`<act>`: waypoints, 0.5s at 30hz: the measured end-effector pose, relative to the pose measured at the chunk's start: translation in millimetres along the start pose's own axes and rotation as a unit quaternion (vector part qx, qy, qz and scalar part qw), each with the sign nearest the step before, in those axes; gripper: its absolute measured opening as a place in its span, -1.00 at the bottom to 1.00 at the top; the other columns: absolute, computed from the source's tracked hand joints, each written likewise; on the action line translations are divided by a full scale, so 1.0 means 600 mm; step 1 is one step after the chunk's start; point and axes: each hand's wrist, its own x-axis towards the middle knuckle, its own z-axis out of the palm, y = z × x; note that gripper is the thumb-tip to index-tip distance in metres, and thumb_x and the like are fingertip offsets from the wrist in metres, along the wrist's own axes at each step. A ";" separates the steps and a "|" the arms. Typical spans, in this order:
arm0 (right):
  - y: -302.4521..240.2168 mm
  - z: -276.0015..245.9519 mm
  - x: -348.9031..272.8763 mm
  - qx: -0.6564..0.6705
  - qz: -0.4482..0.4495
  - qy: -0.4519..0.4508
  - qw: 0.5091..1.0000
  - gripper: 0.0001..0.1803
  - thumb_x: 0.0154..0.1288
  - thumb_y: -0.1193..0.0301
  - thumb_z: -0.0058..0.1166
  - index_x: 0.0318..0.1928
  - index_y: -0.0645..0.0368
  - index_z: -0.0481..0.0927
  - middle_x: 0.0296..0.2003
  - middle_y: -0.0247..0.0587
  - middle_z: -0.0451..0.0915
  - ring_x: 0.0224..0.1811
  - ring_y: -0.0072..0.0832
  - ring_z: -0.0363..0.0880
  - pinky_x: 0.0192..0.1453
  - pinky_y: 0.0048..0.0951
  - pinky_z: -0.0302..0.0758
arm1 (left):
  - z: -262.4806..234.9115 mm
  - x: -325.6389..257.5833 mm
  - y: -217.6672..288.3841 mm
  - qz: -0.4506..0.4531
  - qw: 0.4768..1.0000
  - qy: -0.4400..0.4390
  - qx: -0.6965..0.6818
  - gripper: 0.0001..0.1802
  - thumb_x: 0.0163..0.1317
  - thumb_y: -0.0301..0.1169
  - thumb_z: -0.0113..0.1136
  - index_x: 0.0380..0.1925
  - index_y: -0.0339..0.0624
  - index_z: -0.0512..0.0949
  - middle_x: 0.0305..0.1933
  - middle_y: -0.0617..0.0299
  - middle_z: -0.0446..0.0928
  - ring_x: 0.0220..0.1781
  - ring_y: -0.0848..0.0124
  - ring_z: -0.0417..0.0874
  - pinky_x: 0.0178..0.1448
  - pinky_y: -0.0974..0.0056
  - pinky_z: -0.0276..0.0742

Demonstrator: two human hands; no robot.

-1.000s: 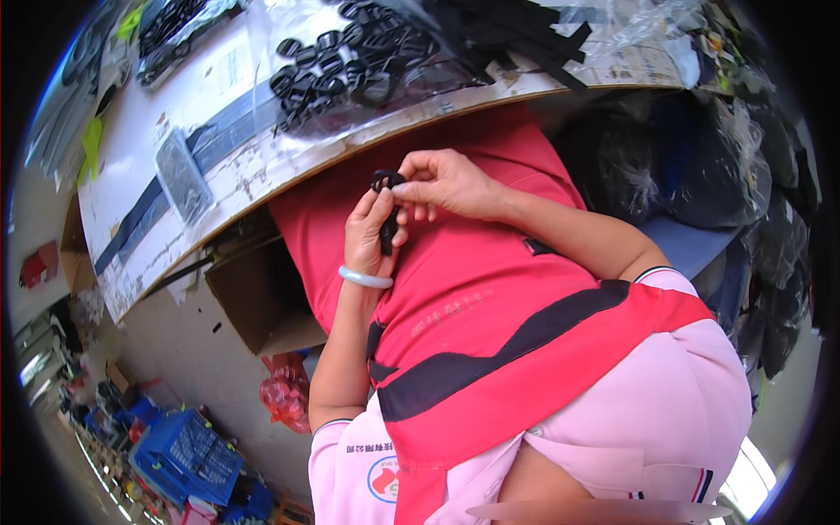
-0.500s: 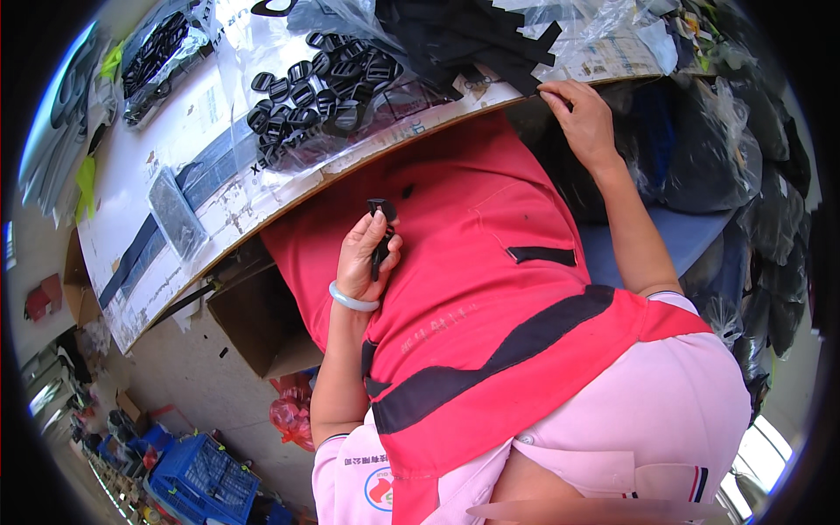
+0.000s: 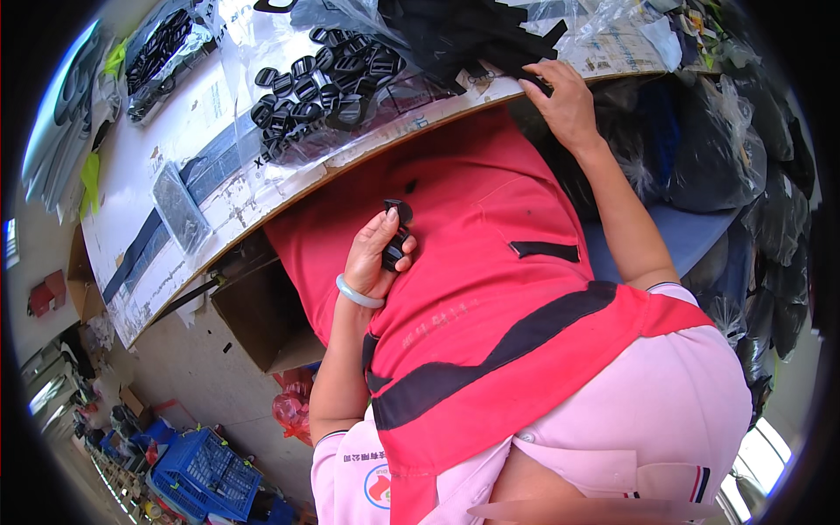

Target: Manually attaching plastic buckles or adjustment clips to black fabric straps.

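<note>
In front of the red apron, my left hand (image 3: 371, 259) is closed around black plastic buckles (image 3: 396, 248), its thumb against the uppermost one. The fingers partly cover them, so I cannot tell how many there are. At the table's front edge my right hand (image 3: 567, 107) pinches the end of a black webbing strap (image 3: 535, 80) between thumb and fingers. That strap comes from a heap of black straps (image 3: 464, 39) on the table. Left of the heap, many loose black buckles (image 3: 306, 87) lie on clear plastic.
The worn white tabletop (image 3: 131, 297) slants across the view. On it are a clear flat packet (image 3: 181, 210) and a bag of black parts (image 3: 162, 61). Plastic-wrapped dark bundles (image 3: 713, 162) are stacked at right. A cardboard box (image 3: 262, 319) and blue crates (image 3: 206, 472) stand below left.
My right hand has shifted a little left along the table edge, onto the strap end. My left hand has moved slightly right, turning the buckles more into view.
</note>
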 end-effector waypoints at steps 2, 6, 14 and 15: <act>0.000 0.005 0.001 0.027 0.000 0.016 1.000 -0.77 0.18 0.31 0.23 -0.21 0.16 0.66 -0.16 -0.22 0.63 -0.06 -0.24 0.54 0.06 -0.32 0.47 | -0.002 -0.001 -0.003 0.015 0.999 0.030 -0.005 -0.79 0.38 -0.27 0.14 -0.22 -0.20 0.50 -0.30 0.23 0.49 -0.45 0.46 0.47 -0.59 0.45 0.37; -0.018 -0.005 0.013 0.120 0.029 0.043 0.991 -0.82 0.17 0.38 0.25 -0.23 0.15 0.67 -0.20 -0.25 0.63 -0.09 -0.30 0.55 0.02 -0.38 0.47 | 0.002 0.000 -0.004 0.036 0.997 0.048 0.044 -0.79 0.39 -0.28 0.12 -0.23 -0.20 0.49 -0.28 0.25 0.49 -0.44 0.48 0.47 -0.59 0.48 0.35; -0.091 -0.037 0.056 0.376 -0.012 0.179 0.909 -0.86 0.31 0.46 0.19 -0.13 0.13 0.65 -0.21 -0.34 0.63 -0.30 -0.60 0.55 -0.23 -0.65 0.46 | 0.037 -0.001 0.000 0.140 0.957 0.124 0.223 -0.82 0.26 -0.39 0.27 -0.33 -0.32 0.61 -0.48 0.24 0.56 -0.62 0.57 0.46 -0.62 0.48 0.35; -0.097 -0.048 0.054 0.378 -0.012 0.178 0.908 -0.86 0.31 0.46 0.19 -0.13 0.13 0.65 -0.21 -0.34 0.63 -0.30 -0.60 0.55 -0.23 -0.65 0.46 | 0.040 -0.001 0.002 0.140 0.956 0.126 0.223 -0.82 0.26 -0.39 0.27 -0.33 -0.32 0.61 -0.48 0.24 0.56 -0.62 0.57 0.46 -0.62 0.48 0.35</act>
